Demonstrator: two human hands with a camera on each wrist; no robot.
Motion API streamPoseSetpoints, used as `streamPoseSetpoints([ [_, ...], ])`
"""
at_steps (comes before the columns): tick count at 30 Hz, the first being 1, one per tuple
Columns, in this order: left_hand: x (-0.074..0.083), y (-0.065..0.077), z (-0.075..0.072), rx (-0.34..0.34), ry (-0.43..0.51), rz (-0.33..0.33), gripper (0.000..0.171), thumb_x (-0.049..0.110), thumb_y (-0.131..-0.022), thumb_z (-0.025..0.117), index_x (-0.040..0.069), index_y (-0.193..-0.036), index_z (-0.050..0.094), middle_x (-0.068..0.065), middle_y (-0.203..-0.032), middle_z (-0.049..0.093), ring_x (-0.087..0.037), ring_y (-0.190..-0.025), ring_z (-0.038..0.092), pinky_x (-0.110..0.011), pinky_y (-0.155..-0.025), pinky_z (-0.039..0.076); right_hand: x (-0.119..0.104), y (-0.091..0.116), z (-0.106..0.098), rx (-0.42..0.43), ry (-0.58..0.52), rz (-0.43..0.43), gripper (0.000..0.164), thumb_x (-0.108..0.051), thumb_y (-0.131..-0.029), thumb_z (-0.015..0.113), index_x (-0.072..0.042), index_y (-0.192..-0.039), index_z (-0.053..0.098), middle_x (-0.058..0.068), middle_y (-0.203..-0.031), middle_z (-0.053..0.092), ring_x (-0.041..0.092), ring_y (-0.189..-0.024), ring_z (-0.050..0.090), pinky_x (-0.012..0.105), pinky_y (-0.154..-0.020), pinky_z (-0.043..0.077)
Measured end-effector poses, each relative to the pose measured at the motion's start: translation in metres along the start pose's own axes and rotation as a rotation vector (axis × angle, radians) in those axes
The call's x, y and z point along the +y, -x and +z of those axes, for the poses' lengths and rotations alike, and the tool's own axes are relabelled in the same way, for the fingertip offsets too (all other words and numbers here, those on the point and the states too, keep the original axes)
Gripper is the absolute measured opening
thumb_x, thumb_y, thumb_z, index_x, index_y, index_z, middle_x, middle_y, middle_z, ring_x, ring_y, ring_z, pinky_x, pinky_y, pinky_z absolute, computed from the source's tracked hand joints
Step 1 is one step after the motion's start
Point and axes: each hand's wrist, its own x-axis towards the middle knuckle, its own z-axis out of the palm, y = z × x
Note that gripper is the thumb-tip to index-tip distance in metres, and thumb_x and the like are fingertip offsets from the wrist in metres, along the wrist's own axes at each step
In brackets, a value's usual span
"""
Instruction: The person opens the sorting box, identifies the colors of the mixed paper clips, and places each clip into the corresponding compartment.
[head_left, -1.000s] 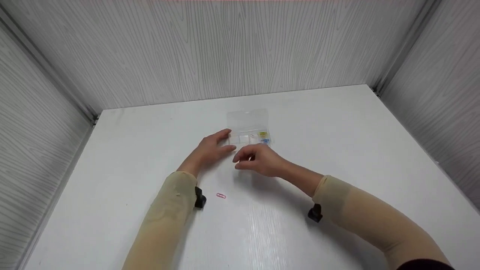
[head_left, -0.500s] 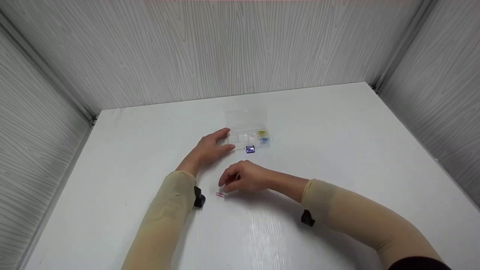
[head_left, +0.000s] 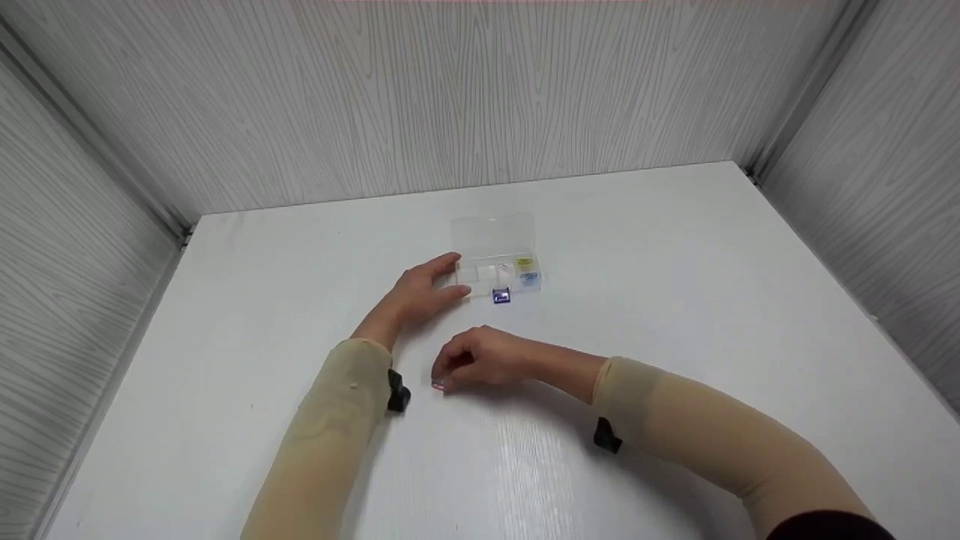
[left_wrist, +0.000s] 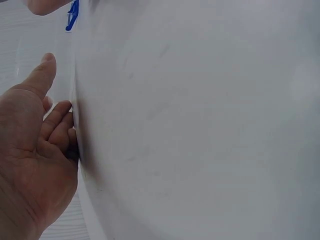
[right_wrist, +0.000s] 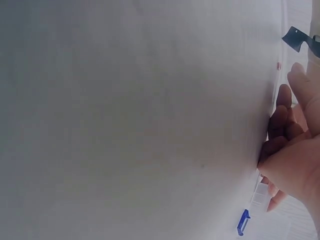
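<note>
A clear compartment box [head_left: 466, 275] stands mid-table with its transparent lid [head_left: 492, 235] raised at the back. Small yellow items [head_left: 524, 263] and light-blue items [head_left: 529, 277] lie in its right-hand compartments. A blue latch-like piece [head_left: 501, 295] sits at its front edge. My left hand [head_left: 421, 292] spans the box's left end, thumb toward the front and index finger toward the back. My right hand [head_left: 480, 358] is low over the table, thumb and index fingertips beside a red paper clip [head_left: 439, 387]. That clip lies on the table, partly covered by the fingers; no grip shows.
The white tabletop [head_left: 675, 300] reaches back to a grey wood-grain panel [head_left: 450, 97]. Similar panels stand at the left [head_left: 75, 225] and right [head_left: 885, 187]. A dark wrist mount [head_left: 399, 391] sits on the left sleeve, another mount [head_left: 607, 436] on the right.
My right hand has moved from the box's front edge down and left to the paper clip, uncovering the blue piece. My left hand stays at the box.
</note>
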Motion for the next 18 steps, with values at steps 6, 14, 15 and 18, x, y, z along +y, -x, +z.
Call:
streamPoseSetpoints([
  [6,0.0005,-0.0003,0.0005,-0.002,0.002,-0.013,0.074,0.046,-0.102,0.068,0.025,-0.166,0.039,0.002,-0.166,0.045,-0.024,-0.159,0.029,-0.048,-0.129,0.021,0.0009,-0.0015,0.0050,0.012,0.072,-0.021,0.021,-0.016,-0.096,0.082,-0.014,-0.117,0.081,-0.008,-0.093,0.067,0.005,-0.088,0.056,0.022,-0.083,0.048],
  [14,0.0013,0.0003,-0.0001,-0.002,0.006,-0.011,0.074,0.044,-0.102,0.069,0.024,-0.166,0.039,0.000,-0.165,0.046,-0.026,-0.158,0.029,-0.047,-0.128,0.022,-0.0020,-0.0027,0.0065,0.000,0.148,-0.050,0.033,-0.012,-0.096,0.080,-0.016,-0.128,0.079,-0.005,-0.087,0.063,0.006,-0.081,0.054,0.023,-0.078,0.045],
  [15,0.0016,0.0004,0.0000,-0.003,0.006,-0.011,0.074,0.044,-0.102,0.069,0.024,-0.166,0.039,0.000,-0.165,0.046,-0.026,-0.159,0.029,-0.047,-0.128,0.022,-0.0026,-0.0027,0.0063,-0.002,0.158,-0.054,0.033,-0.011,-0.096,0.080,-0.015,-0.129,0.079,-0.004,-0.087,0.064,0.007,-0.081,0.053,0.023,-0.078,0.044],
  [18,0.0020,0.0001,0.0002,-0.004,0.009,-0.014,0.074,0.044,-0.102,0.069,0.024,-0.166,0.039,0.001,-0.166,0.045,-0.025,-0.159,0.029,-0.048,-0.128,0.021,-0.0033,-0.0028,0.0060,-0.005,0.172,-0.064,0.033,-0.010,-0.095,0.080,-0.015,-0.128,0.080,-0.001,-0.089,0.068,0.006,-0.082,0.054,0.023,-0.078,0.045],
])
